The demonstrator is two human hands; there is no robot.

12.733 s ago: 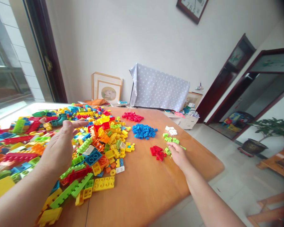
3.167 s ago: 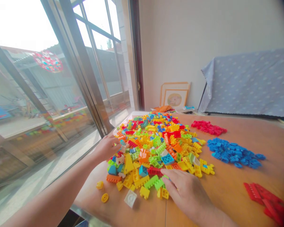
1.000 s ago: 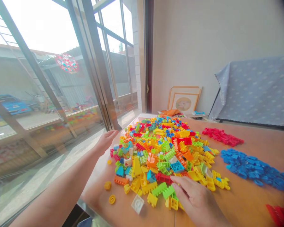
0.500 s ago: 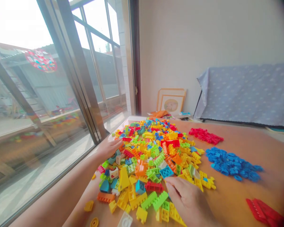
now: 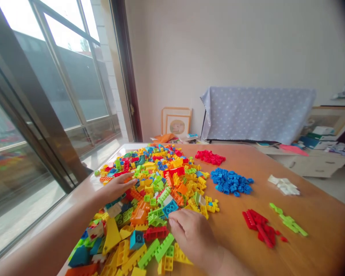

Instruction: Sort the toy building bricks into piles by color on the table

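Left hand (image 5: 117, 188) has moved in from the outer left edge of the brick pile (image 5: 146, 180) to over its left part; view has swung right, so white pieces (image 5: 284, 185) and green pieces (image 5: 289, 219) now show whole. Right hand (image 5: 194, 234) at the near right edge of the pile, fingers curled, thumb drawn up to the forefinger; can't tell if a small piece sits between the tips. Blue eight-shaped-stud area aside, nearest item is a blue brick (image 5: 170, 209), just beyond its fingertips. Red brick (image 5: 156, 233) just left of the same hand, two light green bricks (image 5: 157, 251) nearer the camera, yellow brick (image 5: 181, 255) partly behind the hand. Left hand open, palm down, fingers stretched out toward the pile's middle, no piece seen in it. Orange brick (image 5: 140, 212) lies between the hands. Pile is mixed colours, loose, spread over the left side of the wooden table (image 5: 227, 222). Sorted groups to the right, all apart from the pile: pinkish-red pieces (image 5: 210, 157) at the far side, blue pieces (image 5: 231, 181) nearer, red flat pieces (image 5: 260, 226) nearer still, green ones right of those, white ones beyond the green. Background: polka-dot cloth (image 5: 255, 113) past the far table edge, framed picture (image 5: 176, 124) against the wall, white cabinet (image 5: 310, 163) at right, window (image 5: 74, 76) at left
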